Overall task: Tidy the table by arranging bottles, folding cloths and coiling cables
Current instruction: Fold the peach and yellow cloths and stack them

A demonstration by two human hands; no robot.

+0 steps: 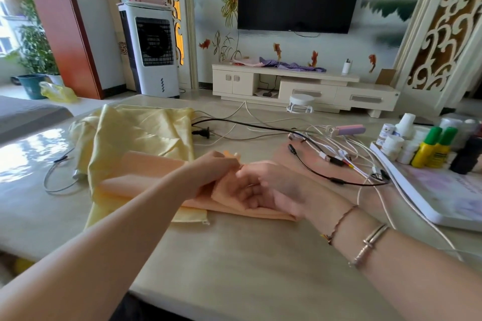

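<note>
A person's two bare arms reach forward over a glossy beige table (234,255). Both hands meet at the middle of the table on a soft peach-orange cloth (146,177), which lies partly folded in long layers. The left hand (211,167), palm down, has its fingers curled over the cloth's upper edge, pinching it. The right hand (263,187), just beside it and touching it, is turned with its fingers curled inward round a bunched part of the same cloth. The right wrist wears a thin braided cord and a metal bangle (370,245).

Under and behind the peach cloth lies a crumpled, shiny pale yellow satin cloth (140,133), spreading toward the table's left side. To the right of the cloths, a loose tangle of white and black cables (333,156) sprawls across the table, including a black cord ending in a two-pin plug (202,132). A thin grey cable (56,174) loops at the far left.

At the right edge, a white rectangular tray (440,200) holds a cluster of small bottles: white ones (393,143), two yellow ones with green caps (434,148), and a dark one (467,156).
</note>
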